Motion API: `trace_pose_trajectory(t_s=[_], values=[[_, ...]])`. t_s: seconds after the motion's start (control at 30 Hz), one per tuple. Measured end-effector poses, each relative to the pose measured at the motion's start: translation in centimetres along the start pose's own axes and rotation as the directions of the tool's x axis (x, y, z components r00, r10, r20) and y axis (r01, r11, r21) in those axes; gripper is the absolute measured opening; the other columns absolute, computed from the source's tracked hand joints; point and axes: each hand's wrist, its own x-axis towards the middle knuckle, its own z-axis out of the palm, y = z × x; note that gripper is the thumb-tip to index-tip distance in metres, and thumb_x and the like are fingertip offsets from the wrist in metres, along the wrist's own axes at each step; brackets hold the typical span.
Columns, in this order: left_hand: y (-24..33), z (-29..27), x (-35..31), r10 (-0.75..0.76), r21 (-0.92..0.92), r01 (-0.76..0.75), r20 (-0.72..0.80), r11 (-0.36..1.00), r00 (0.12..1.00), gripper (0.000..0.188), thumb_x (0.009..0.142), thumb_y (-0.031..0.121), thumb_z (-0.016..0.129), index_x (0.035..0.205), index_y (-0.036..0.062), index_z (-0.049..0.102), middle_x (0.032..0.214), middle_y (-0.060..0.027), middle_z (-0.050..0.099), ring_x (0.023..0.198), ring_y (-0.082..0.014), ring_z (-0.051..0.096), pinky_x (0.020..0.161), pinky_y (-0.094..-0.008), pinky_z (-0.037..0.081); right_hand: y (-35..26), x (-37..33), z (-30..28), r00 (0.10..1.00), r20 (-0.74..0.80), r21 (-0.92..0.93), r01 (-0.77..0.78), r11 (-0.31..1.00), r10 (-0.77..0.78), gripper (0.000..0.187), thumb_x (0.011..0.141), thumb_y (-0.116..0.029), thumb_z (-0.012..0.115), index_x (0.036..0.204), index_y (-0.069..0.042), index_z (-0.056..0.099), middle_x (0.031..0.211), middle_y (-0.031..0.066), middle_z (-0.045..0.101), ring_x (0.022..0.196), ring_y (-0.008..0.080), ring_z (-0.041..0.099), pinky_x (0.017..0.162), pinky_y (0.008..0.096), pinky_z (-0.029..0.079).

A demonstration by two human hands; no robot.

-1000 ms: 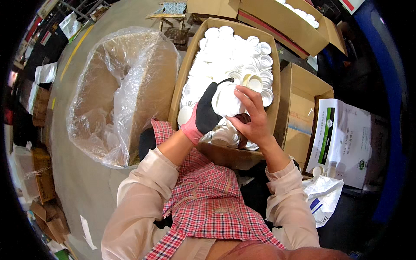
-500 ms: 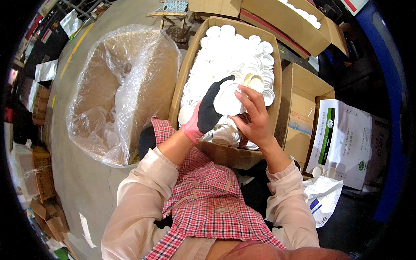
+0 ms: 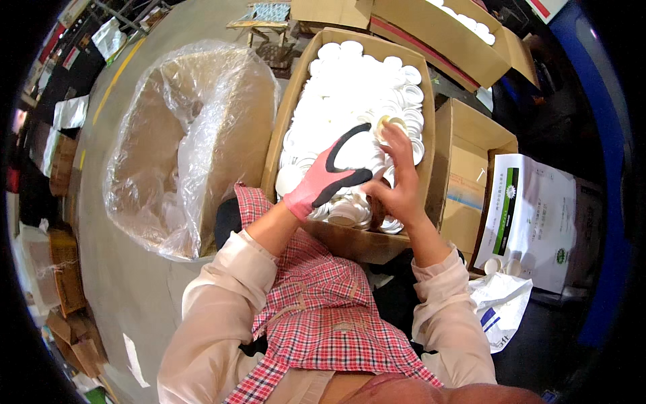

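My left hand (image 3: 319, 180), in a pink glove with black-coated fingers, curves its finger and thumb in a C around a round white plastic lid (image 3: 353, 152). Glare blurs the lid's outline against the white pieces behind it. Close by on the right is my bare right hand (image 3: 402, 178), its fingers bent and apart from the thumb. That thumb's tip lies near the left thumb, and I see nothing plainly gripped there. Both hands are over the near part of a cardboard box (image 3: 277, 135) heaped with white lids (image 3: 343, 81). Near its front lies a stack of lids (image 3: 343, 214).
On the left stands a large box lined with clear plastic (image 3: 229, 128). To the right are an open carton (image 3: 464, 141), a white printed box (image 3: 531, 222) and a white plastic bag (image 3: 501, 303) by two small round white pieces. Another carton (image 3: 437, 40) with white pieces stands behind.
My left hand has turned, its finger and thumb now spread wider around the lid. My right fingers have shifted slightly up and right, away from the lid's middle.
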Motion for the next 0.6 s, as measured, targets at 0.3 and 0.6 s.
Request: trace_pose_trajectory(t_s=[0.3, 0.6], values=[[-3.6, 3.5, -1.0, 0.119, 0.679, 0.064, -0.22, 0.731, 0.968, 0.047, 0.085, 0.019, 0.067, 0.121, -0.005, 0.049, 0.096, -0.0213, 0.065, 0.089, -0.0335, 0.064, 0.076, -0.0418, 0.05, 3.7, 0.0, 1.0, 0.887, -0.305, 0.05, -0.35, 0.935, 0.348, 0.053, 0.101, -0.044, 0.041, 0.086, 0.004, 0.058, 0.074, 0.015, 0.05, 0.071, 0.0223, 0.049, 0.069, 0.034, 0.041], [-2.0, 1.4, 0.1, -0.264, -0.287, 0.222, -0.119, 0.932, 0.957, 0.047, 0.099, 0.033, 0.053, 0.121, -0.0083, 0.052, 0.104, -0.0137, 0.065, 0.092, -0.0259, 0.067, 0.072, -0.0348, 0.057, 5.1, 0.9, 0.3, 0.766, 0.045, 0.691, -0.487, 0.534, 0.641, 0.071, 0.101, -0.056, 0.028, 0.119, 0.006, 0.056, 0.104, 0.0163, 0.065, 0.096, 0.0208, 0.062, 0.089, 0.0313, 0.049]])
